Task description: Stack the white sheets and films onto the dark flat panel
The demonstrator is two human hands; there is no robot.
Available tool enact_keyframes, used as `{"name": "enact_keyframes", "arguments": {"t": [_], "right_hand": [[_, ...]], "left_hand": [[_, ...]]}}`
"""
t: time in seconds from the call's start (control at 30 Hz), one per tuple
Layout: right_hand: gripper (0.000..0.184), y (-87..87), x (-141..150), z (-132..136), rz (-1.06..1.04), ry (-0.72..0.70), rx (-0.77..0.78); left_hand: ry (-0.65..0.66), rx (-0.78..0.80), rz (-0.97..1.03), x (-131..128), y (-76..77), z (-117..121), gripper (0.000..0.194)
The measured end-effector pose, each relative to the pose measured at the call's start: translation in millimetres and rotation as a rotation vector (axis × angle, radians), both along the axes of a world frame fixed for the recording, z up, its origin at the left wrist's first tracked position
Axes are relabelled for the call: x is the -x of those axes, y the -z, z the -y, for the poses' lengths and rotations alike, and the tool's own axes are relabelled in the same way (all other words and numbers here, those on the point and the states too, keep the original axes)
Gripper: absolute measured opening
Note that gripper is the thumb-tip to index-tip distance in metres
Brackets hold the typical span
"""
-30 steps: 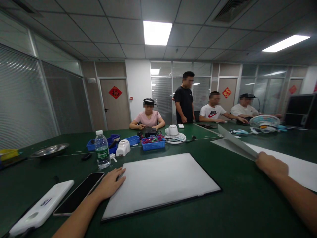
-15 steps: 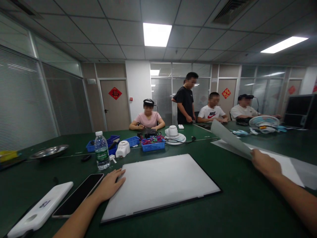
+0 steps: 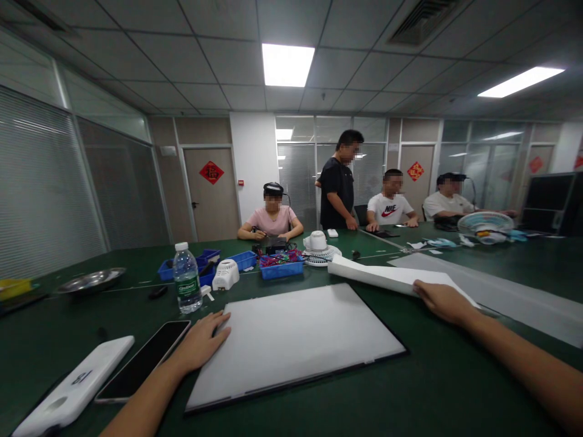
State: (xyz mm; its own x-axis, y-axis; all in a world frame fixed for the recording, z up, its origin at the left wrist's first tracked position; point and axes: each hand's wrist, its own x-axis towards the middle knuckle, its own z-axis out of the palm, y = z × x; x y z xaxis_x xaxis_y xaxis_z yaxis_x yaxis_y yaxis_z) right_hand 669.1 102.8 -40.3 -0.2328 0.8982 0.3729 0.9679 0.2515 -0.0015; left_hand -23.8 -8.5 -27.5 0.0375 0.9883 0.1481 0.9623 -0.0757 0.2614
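Observation:
A flat white panel with a thin black edge [image 3: 296, 343] lies on the green table in front of me. My left hand [image 3: 204, 340] rests at its left edge, fingers stretched out and slightly apart, thumb on the white surface. To the right, my right hand [image 3: 444, 300] pinches the near edge of a white sheet [image 3: 387, 274], which is lifted and curls at its left end. That end hangs just beyond the panel's far right corner. Under and behind it, a greyish translucent sheet [image 3: 501, 291] lies flat on the table.
By my left forearm lie a phone [image 3: 146, 361] and a white device [image 3: 75, 385]. A water bottle [image 3: 187, 279], white fan housing [image 3: 226, 274], blue bin of wires [image 3: 282, 267] and fan part [image 3: 321, 249] stand beyond the panel. Several people are across the table.
My right hand has moved left, carrying the white sheet off the translucent one toward the panel. My left hand has stayed in place. Across the table, the standing person has shifted slightly.

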Motion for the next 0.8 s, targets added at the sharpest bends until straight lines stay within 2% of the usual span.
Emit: {"name": "enact_keyframes", "arguments": {"t": [0.2,0.4,0.53,0.63,0.8], "right_hand": [[0.043,-11.7,26,15,-0.010,-0.191,0.015],[0.043,-29.7,80,41,-0.029,-0.431,0.099],[0.048,-38.8,107,53,-0.149,-0.554,0.172],[0.056,-39.9,109,50,-0.212,-0.512,0.149],[0.060,-33.0,90,31,-0.226,-0.223,0.025]], "left_hand": [[-0.006,-0.009,0.011,-1,-1.0,1,0.068],[-0.006,-0.017,0.011,-1,-1.2,1,0.068],[-0.005,-0.023,0.004,-2,-1.2,0,0.068],[0.002,-0.024,-0.001,-2,1.4,-3,0.069],[0.011,-0.024,-0.005,0,6.3,-8,0.070]]}}
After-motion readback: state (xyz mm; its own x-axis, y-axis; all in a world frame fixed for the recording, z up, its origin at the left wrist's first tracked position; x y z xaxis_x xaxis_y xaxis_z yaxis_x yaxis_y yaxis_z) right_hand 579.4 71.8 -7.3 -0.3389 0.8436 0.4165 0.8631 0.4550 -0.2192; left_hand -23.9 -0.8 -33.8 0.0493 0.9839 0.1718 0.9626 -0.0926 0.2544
